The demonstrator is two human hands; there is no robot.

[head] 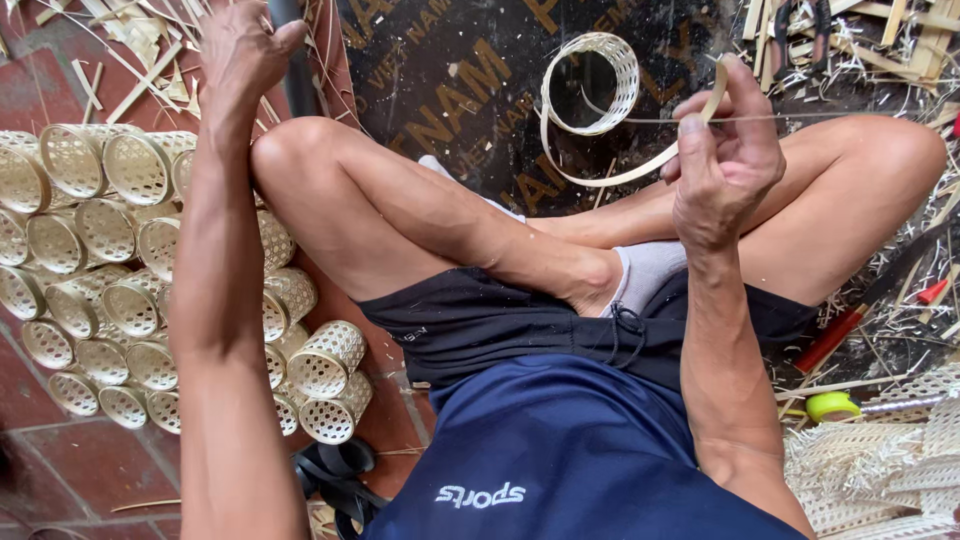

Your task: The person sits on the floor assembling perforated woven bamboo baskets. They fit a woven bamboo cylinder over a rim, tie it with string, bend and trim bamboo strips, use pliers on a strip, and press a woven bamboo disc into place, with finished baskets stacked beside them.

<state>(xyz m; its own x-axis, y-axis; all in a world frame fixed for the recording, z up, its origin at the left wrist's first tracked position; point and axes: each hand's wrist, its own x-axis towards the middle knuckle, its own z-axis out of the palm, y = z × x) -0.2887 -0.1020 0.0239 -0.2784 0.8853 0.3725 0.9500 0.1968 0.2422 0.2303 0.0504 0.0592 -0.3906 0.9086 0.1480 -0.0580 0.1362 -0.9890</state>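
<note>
Right hand (722, 160) pinches a flat bamboo strip (610, 178) at upper right, its woven ring (590, 82) hanging free above the knees — light, springy, likely prone to kinking; best held near the strip's end. Left hand (240, 50), upper left, fingers curled among loose splints (130, 45) — grip unclear.

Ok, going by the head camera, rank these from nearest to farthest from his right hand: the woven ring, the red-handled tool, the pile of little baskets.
From the right hand:
1. Woven ring, just beside the hand on the dark mat, joined to the strip it pinches.
2. Red-handled tool, on the floor by the right knee.
3. Pile of little baskets, far across, on the left side.
</note>
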